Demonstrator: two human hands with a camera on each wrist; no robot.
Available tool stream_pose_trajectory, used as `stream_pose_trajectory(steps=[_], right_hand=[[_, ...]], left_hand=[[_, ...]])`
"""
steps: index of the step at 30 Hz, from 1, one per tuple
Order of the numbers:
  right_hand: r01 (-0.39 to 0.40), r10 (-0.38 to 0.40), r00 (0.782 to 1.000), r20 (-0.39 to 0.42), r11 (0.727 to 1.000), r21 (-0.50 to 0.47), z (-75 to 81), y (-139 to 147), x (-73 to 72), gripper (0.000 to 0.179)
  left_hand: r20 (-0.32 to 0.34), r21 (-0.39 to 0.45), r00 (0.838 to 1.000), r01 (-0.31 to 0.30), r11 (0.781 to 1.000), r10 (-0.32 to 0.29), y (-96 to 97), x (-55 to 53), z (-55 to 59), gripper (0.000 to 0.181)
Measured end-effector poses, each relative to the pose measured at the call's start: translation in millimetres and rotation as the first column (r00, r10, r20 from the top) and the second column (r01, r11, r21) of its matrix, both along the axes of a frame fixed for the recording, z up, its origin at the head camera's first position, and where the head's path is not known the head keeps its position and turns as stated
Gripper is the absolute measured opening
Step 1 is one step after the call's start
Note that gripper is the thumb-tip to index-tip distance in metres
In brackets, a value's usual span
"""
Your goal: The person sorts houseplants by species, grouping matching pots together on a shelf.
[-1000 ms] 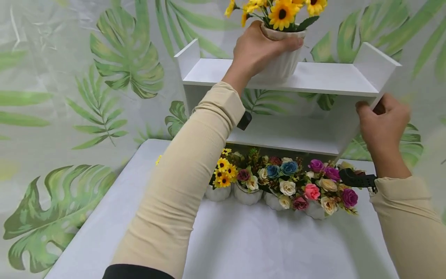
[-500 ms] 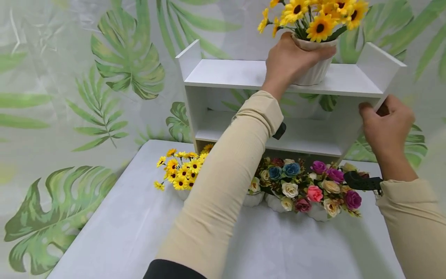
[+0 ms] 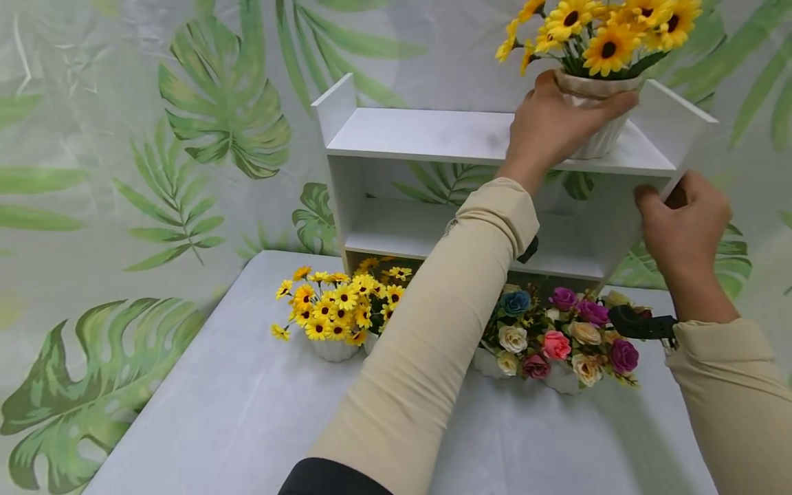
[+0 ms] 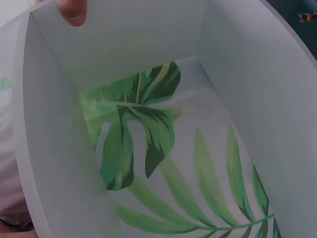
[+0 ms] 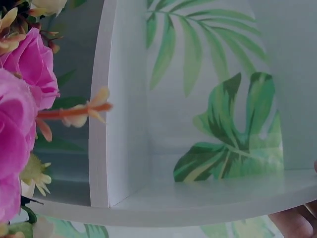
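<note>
My left hand (image 3: 553, 124) grips a white ribbed flowerpot (image 3: 600, 130) of yellow sunflowers (image 3: 609, 49) over the right part of the top shelf (image 3: 427, 132). Whether the pot's base touches that board I cannot tell. My right hand (image 3: 687, 223) pinches the front edge of the white shelf unit's right side panel (image 3: 671, 117), just under the top board. In the left wrist view a fingertip (image 4: 74, 14) shows on that panel, above the middle compartment. Fingers (image 5: 292, 220) of the right hand appear at the lower right corner of the right wrist view.
Along the unit's foot stand potted yellow daisies (image 3: 334, 309) at left and mixed roses (image 3: 557, 344) at right, partly behind my left sleeve (image 3: 433, 337). They rest on a white-covered table (image 3: 247, 412). A leaf-patterned wall covering (image 3: 229, 103) hangs behind.
My left hand has carried the sunflower pot rightward along the top shelf, toward the right side panel. The daisies at left have come into view from behind the sleeve. My right hand stays on the panel.
</note>
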State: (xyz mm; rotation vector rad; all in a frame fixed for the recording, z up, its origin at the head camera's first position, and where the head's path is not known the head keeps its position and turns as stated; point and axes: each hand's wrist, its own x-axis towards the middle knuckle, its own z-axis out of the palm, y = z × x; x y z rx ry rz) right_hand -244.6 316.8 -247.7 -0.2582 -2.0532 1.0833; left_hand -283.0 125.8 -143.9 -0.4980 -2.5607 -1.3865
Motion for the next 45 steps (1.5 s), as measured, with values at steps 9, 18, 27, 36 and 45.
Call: stream_pose_trajectory(steps=[9,18,27,36,45], right_hand=[[0.011,-0.011,1.000,0.029,1.000,0.017,-0.9,-4.2,-2.0,0.028],[0.027,-0.030,0.995,0.098,0.999,0.031,1.3,-3.9,-0.4,0.035],[0.031,-0.031,0.992,0.123,1.000,0.006,1.7,0.5,1.5,0.035],[0.011,-0.007,0.995,0.098,0.999,-0.040,-2.3,2.9,3.9,0.030],[0.010,-0.005,0.996,0.093,0.999,-0.051,0.6,0.4,2.4,0.029]], left_hand=[[0.018,-0.084,1.000,-0.010,0.996,0.012,-4.1,-2.8,-0.3,0.080],[0.001,-0.118,1.000,-0.028,0.993,0.028,-3.7,-3.3,-1.3,0.085],[-0.094,-0.133,0.995,0.032,0.991,-0.045,-49.5,25.2,-6.7,0.083],[-0.293,-0.133,0.941,0.137,0.982,-0.170,-165.2,81.9,-74.2,0.035],[-0.392,-0.109,0.916,0.041,0.993,-0.081,-250.5,121.5,-158.3,0.019]])
